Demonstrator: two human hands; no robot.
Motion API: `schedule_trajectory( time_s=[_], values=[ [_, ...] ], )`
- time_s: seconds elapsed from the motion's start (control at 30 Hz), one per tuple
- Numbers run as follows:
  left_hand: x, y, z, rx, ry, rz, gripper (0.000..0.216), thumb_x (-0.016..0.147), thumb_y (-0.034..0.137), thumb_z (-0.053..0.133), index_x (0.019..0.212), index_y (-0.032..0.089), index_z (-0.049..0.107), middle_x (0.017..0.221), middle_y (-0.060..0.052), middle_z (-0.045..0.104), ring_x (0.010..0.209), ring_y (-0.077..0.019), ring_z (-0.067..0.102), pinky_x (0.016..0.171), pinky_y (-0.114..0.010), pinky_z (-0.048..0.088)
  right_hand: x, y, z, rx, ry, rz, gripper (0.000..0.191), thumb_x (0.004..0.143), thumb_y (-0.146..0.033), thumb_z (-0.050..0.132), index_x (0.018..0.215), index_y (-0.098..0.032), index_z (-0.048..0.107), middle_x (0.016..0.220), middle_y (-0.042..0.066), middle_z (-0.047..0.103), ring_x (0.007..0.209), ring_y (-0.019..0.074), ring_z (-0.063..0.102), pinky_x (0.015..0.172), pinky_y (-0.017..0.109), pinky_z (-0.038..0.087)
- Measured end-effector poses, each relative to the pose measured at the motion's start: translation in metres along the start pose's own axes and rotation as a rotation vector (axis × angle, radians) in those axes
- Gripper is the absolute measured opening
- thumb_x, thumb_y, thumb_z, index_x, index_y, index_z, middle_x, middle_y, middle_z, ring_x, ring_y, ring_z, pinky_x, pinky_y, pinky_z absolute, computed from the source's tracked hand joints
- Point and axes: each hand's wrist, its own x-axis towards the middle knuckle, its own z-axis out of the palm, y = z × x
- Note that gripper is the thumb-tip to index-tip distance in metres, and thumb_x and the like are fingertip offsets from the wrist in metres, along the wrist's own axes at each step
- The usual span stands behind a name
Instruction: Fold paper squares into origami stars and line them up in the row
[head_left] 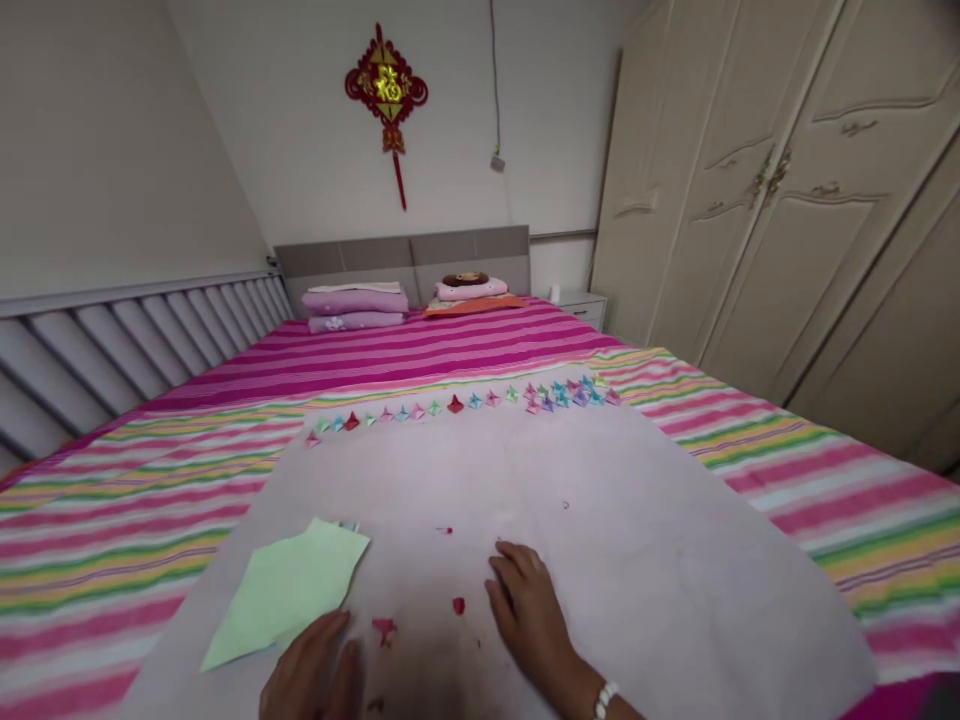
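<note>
My left hand (311, 672) rests on a pale board (675, 560) laid on the bed, its fingers stretched toward a light green paper sheet (289, 585) that it touches at the corner. My right hand (529, 605) lies flat on the board with fingers spread, empty. Small red paper scraps (385, 627) and a red bit (458, 605) lie between the two hands. Along the board's far edge runs a row of several small folded paper pieces (465, 405) in red, pink, blue and green.
The board sits on a striped pink, green and yellow bedsheet (787, 440). Folded pink bedding (354, 305) and a pillow (471, 290) lie at the headboard. A cream wardrobe (787, 180) stands to the right, a padded grey wall panel (112, 350) to the left.
</note>
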Motion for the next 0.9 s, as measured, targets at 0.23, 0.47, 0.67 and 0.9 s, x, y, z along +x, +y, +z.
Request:
schedule_trajectory(
  time_s=[0.23,0.47,0.67,0.9],
  values=[
    [0.011,0.008,-0.032,-0.098,0.062,-0.205,0.026,0.081,0.037,0.053,0.093,0.018,0.067,0.097,-0.009,0.071,0.096,-0.0241,0.065,0.086,-0.04,0.053,-0.001,0.005,-0.001,-0.02,-0.027,-0.027,0.02,0.089,-0.021,0.05,0.099,-0.015,0.066,0.105,0.016,0.066,0.099,0.0285,0.057,0.087,0.049,0.047],
    [0.026,-0.003,-0.035,-0.137,-0.012,-0.246,0.029,0.074,0.036,0.063,0.096,0.018,0.068,0.104,-0.01,0.07,0.104,-0.0261,0.063,0.094,-0.045,0.048,-0.001,0.007,-0.002,-0.043,-0.018,-0.061,0.024,0.089,-0.025,0.047,0.095,-0.014,0.067,0.102,0.016,0.067,0.096,0.0288,0.058,0.085,0.047,0.048],
    [0.021,-0.016,-0.026,-0.07,-0.153,-0.185,0.044,0.062,0.029,0.076,0.104,0.019,0.069,0.117,-0.014,0.066,0.118,-0.0336,0.054,0.1,-0.054,0.041,-0.001,0.005,-0.003,-0.044,-0.015,-0.044,0.026,0.089,-0.027,0.045,0.095,-0.015,0.068,0.102,0.016,0.068,0.096,0.0288,0.058,0.084,0.047,0.048],
    [0.024,-0.013,-0.033,-0.281,-0.062,-0.304,0.015,0.07,0.032,0.069,0.081,0.024,0.076,0.097,-0.009,0.074,0.11,-0.0311,0.06,0.102,-0.049,0.039,-0.001,0.006,-0.002,-0.039,-0.001,-0.064,0.026,0.089,-0.028,0.046,0.094,-0.014,0.068,0.1,0.016,0.068,0.094,0.0289,0.059,0.083,0.048,0.049]
  ],
)
